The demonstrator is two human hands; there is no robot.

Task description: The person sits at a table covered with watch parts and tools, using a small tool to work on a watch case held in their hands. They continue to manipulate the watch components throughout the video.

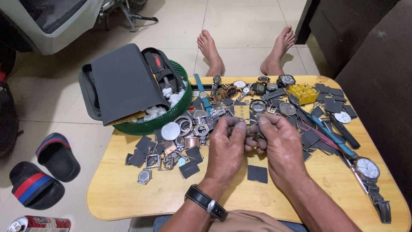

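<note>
Both hands, left (227, 144) & right (281, 144), pinch a small metal watch part (253, 136), prob. a strap piece, between them, mid table (128, 193).

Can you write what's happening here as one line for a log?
left hand: pinching small metal watch part | right hand: pinching same part | under: low yellow wooden table | nearby: green plastic basket

**Packages, labels and screens on and by the table**

A drink can (37, 224) is seen on the floor at the bottom left corner. It is round, red and silver, and it is lying on its side. A small yellow box (303, 93) is seen near the far right of the wooden table (128, 195). A tan card with dark marks (240, 112) is laid among the watch parts, just past the hands.
</note>
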